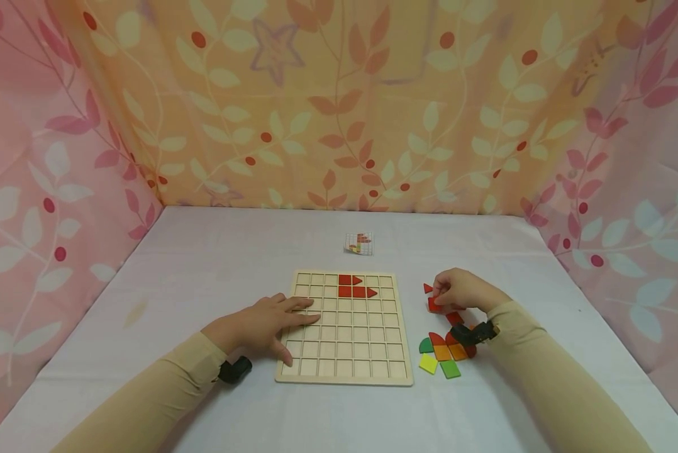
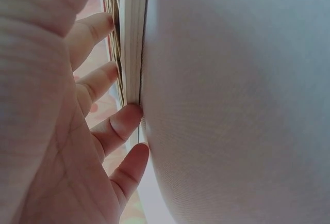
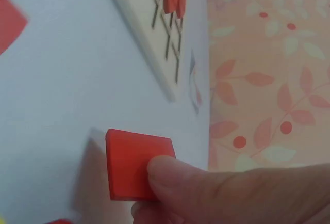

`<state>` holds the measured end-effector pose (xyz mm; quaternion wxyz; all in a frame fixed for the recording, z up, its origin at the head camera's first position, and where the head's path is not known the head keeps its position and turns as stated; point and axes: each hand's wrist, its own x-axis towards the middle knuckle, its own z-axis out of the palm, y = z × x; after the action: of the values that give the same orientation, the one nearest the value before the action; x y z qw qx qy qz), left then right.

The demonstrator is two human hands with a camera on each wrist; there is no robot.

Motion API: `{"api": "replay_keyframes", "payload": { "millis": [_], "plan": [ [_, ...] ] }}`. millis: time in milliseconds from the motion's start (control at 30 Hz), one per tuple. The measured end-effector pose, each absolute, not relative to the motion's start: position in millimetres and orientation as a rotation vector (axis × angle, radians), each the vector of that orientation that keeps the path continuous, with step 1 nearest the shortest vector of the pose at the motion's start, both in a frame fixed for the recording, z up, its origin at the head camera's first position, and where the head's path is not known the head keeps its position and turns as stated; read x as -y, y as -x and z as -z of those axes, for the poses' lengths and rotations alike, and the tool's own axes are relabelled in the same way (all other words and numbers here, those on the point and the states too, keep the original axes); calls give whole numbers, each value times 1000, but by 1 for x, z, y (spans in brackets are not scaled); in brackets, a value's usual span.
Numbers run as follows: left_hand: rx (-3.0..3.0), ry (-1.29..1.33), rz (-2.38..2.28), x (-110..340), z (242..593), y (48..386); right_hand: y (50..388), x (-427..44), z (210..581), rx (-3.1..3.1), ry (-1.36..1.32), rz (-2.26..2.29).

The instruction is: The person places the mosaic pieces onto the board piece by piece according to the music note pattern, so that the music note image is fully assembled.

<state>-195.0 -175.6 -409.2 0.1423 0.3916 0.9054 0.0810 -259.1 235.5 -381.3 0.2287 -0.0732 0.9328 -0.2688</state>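
My right hand (image 1: pixel 462 290) pinches a red square tile (image 3: pixel 131 164) between thumb and fingers, just above the table to the right of the board. Spread across the left side of the wooden grid board (image 1: pixel 344 382) is my left hand (image 1: pixel 262 324), fingers straight and touching its edge and surface. In the left wrist view, fingertips (image 2: pixel 129 121) meet the board's side. Red squares and pointed red pieces (image 1: pixel 353 292) fill part of the board's top two rows. Beside the right hand lie a small red triangle (image 1: pixel 427 288) and another red tile (image 1: pixel 455 318).
Below the right hand lie a green quarter-round piece (image 1: pixel 426 345), orange tiles (image 1: pixel 441 353), a yellow square (image 1: pixel 427 363) and a green square (image 1: pixel 450 369). A small printed pattern card (image 1: pixel 359 243) lies behind the board. Patterned cloth (image 1: pixel 339 126) surrounds the white table (image 1: pixel 214 251).
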Motion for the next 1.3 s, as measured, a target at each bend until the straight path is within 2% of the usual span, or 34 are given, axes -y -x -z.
{"api": "replay_keyframes", "payload": {
  "millis": [733,1300],
  "plan": [
    [-2628,-1156,-208,177,412,197,269,-155,365,-2582,436,872],
    [-2629,-1146,-210,177,412,197,264,-99,384,-2581,630,886]
  ]
}}
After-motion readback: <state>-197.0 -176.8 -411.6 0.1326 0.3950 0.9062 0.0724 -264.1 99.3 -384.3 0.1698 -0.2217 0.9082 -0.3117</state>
